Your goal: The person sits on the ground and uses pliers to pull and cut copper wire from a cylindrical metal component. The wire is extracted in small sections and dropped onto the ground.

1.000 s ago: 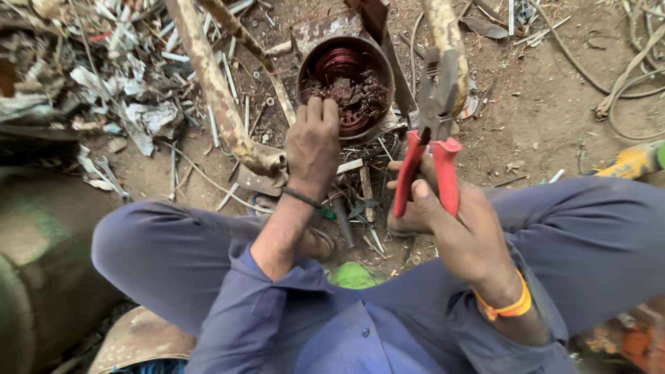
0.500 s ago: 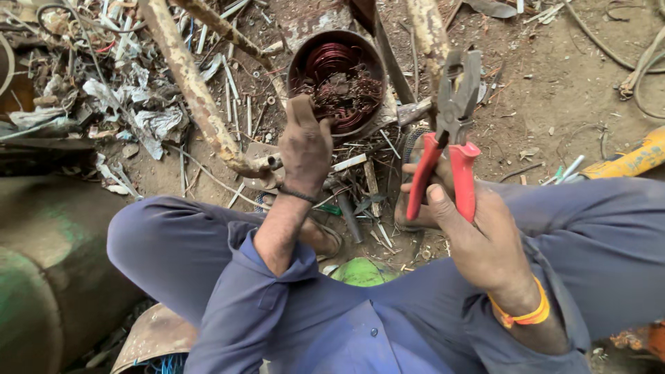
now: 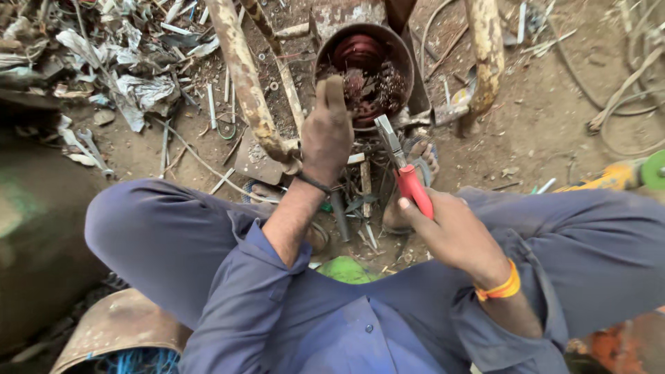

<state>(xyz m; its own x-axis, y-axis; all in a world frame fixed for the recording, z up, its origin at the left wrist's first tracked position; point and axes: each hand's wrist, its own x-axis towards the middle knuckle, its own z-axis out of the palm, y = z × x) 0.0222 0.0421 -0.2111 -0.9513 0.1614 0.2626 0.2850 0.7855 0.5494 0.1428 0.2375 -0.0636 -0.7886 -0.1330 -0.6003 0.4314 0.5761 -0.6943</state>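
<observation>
The left hand [image 3: 327, 138] reaches up toward the motor shell [image 3: 365, 69] at 12 o'clock, fingers resting at its rim over the copper winding [image 3: 360, 52] (whether they pinch any wire, I cannot tell). The right hand [image 3: 454, 232] is closed around the red-handled pliers [image 3: 405, 170], tips pointing toward 11 o'clock, just below the shell. A rusty pipe [image 3: 242, 76] lies at 10 o'clock.

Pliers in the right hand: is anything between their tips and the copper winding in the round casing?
Nothing visible. The pliers point at the winding across an open gap; the left hand rests on the casing rim, left of that line.
</observation>
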